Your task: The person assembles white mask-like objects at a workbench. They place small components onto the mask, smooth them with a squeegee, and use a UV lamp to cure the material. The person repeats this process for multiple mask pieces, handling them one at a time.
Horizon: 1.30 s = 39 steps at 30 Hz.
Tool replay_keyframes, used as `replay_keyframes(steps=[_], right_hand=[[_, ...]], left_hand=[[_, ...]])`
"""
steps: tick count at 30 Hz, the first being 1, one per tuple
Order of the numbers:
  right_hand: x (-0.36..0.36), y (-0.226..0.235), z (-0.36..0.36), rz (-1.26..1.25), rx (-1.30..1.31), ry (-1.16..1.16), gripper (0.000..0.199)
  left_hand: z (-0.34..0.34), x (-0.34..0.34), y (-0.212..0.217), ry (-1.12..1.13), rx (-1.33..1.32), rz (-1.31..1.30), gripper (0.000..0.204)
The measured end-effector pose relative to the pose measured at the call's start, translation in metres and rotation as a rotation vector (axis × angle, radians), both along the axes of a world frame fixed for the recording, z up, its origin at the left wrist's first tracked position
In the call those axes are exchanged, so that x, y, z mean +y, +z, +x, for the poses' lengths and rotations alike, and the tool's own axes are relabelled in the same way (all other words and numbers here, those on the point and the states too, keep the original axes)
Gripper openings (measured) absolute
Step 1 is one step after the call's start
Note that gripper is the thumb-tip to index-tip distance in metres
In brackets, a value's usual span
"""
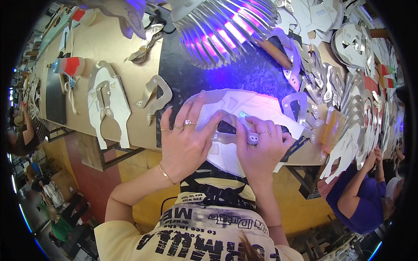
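Creasing may be caused by uneven pulling; grey trim (224, 138) is pinched by left hand (188, 132) and right hand (261, 148).

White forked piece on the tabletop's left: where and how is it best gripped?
Probably by its legs, pinched top and bottom from the person's side: the piece lies fairly flat, both legs pointing toward the person, their tips seeming to overhang the near edge of the tabletop.
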State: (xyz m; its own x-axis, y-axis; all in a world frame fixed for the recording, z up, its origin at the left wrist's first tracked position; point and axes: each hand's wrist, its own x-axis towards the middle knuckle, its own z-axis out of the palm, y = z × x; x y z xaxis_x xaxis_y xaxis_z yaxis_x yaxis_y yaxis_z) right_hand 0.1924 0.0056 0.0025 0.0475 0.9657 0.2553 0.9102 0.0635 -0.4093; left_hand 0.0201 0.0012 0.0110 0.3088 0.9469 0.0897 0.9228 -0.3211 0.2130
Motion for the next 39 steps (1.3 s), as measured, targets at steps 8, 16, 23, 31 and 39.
replay_keyframes(steps=[8, 16, 23, 31, 39], right_hand=[[-0.012, 0.000, 0.010, 0.012, 0.038, 0.158, 0.015], [-0.004, 0.003, 0.010, -0.081, 0.173, 0.101, 0.012], [-0.001, -0.001, 0.010, -0.093, 0.161, 0.086, 0.011], [-0.014, 0.005, 0.011, -0.096, 0.130, -0.035, 0.027], [-0.021, 0.006, 0.014, -0.047, 0.254, 0.150, 0.034]], left_hand=[[0.004, 0.004, -0.001, -0.121, -0.086, -0.022, 0.050], [0.007, 0.007, -0.001, -0.184, -0.015, -0.137, 0.055], [0.010, 0.001, -0.001, -0.220, 0.103, -0.098, 0.055], [0.013, 0.003, 0.001, -0.209, 0.040, -0.091, 0.058], [0.010, -0.001, -0.005, -0.186, -0.020, -0.105, 0.058]])
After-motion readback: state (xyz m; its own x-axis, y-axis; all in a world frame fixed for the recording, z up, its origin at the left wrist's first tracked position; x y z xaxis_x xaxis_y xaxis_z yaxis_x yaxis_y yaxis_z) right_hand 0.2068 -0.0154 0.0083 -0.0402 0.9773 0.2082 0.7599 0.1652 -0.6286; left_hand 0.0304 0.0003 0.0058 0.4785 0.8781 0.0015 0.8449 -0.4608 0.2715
